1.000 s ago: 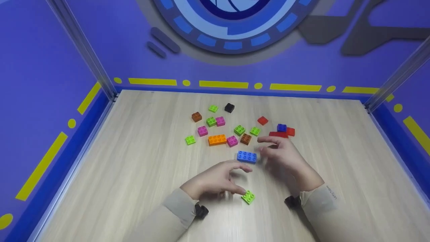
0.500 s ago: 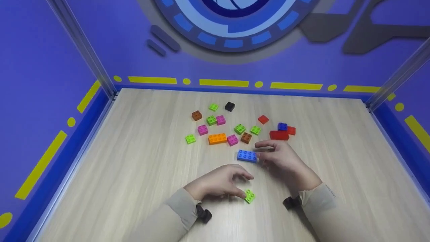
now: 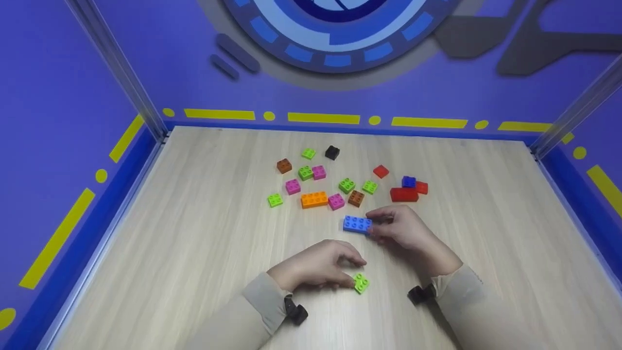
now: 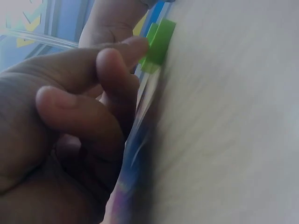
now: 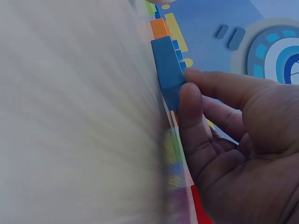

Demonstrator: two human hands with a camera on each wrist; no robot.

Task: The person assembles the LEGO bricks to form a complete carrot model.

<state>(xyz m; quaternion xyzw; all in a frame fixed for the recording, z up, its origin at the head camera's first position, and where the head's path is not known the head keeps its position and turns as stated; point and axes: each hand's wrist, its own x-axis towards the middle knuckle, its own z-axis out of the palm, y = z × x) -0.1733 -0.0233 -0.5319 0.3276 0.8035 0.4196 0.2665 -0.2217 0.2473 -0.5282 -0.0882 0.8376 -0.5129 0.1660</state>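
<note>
In the head view, my left hand is low over the table with its thumb tip at the left edge of a lime-green building brick. Its index finger is arched and apart from the brick. The left wrist view has a fingertip right against the green brick, the other fingers bent with nothing between them. My right hand pinches the right end of a blue eight-stud building brick between thumb and index finger. That blue brick lies flat on the table, studs up.
Beyond the hands lie scattered bricks: an orange one, pink, brown and green ones, and a black one at the back. A red brick and a dark blue one are at the right. Blue panels enclose the table.
My right hand has moved left and nearer to me, onto the blue brick's right end. The left hand has shifted slightly right and nearer, its thumb staying at the green brick.
</note>
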